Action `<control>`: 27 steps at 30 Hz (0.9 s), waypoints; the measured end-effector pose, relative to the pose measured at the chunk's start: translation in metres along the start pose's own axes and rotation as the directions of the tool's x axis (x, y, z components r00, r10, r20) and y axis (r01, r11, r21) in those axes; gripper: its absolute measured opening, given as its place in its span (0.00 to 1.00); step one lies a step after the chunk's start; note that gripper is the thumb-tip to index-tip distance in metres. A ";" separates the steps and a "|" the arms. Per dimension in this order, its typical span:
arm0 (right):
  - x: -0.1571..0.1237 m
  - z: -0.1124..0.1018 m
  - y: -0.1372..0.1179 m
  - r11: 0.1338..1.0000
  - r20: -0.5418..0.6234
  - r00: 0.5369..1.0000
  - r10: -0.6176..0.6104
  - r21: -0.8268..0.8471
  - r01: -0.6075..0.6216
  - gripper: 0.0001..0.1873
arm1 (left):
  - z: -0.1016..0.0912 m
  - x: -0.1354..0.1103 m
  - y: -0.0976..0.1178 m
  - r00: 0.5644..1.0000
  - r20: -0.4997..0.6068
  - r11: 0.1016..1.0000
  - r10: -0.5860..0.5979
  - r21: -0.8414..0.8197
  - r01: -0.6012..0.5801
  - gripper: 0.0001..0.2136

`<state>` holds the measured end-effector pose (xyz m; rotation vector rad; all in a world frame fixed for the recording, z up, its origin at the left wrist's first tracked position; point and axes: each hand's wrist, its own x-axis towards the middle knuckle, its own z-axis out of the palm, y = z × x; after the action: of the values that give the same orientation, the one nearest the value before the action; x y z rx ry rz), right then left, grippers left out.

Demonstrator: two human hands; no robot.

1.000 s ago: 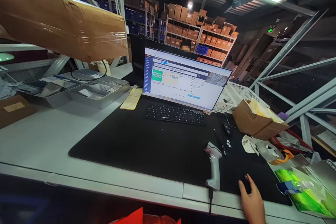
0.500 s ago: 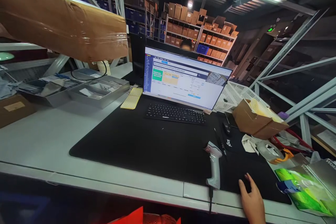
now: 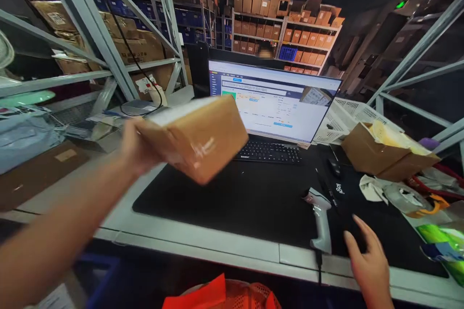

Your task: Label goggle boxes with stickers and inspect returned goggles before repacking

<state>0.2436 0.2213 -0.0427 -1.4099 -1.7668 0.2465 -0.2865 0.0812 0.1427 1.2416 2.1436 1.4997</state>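
Observation:
My left hand [image 3: 139,147] grips a cardboard box [image 3: 213,140] by its left end. The box is tilted in mid-air over the left part of the black desk mat [image 3: 232,207], partly covering the monitor and keyboard, and is blurred by motion. My right hand [image 3: 369,258] hovers over or rests on the mat's front right edge, I cannot tell which. Its thumb and forefinger are apart with nothing between them; the other fingers are hidden. Just left of it lies a grey barcode scanner [image 3: 321,222], its cable running over the desk's front edge.
A monitor [image 3: 275,101] stands behind a black keyboard [image 3: 271,152]. To the right are a mouse [image 3: 334,168], an open carton [image 3: 380,154], a tape roll [image 3: 406,198] and a green packet [image 3: 445,236]. A flat carton [image 3: 39,174] lies left; a red basket [image 3: 250,297] sits below the desk edge.
The cardboard box has come down and right from the upper left, and my left hand and forearm now show plainly. My right hand remains beside the scanner. The view has shifted left.

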 end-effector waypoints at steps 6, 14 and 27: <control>-0.005 0.021 -0.143 0.695 0.221 0.661 -0.717 0.293 0.657 0.50 | 0.104 -0.056 -0.029 0.734 0.512 0.522 -0.447 -0.517 0.678 0.31; 0.000 0.067 -0.175 0.770 0.309 0.730 -0.610 0.448 0.454 0.72 | 0.082 -0.009 -0.030 0.511 0.711 0.740 -0.483 0.019 0.672 0.34; 0.038 0.056 -0.092 0.984 0.464 0.872 -0.154 0.147 0.096 0.34 | 0.106 0.000 -0.059 0.798 0.421 0.677 0.431 0.434 -0.594 0.25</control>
<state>0.1383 0.2417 -0.0036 -1.2065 -2.1894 0.6648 -0.2503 0.1440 0.0448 2.2787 2.1845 0.7444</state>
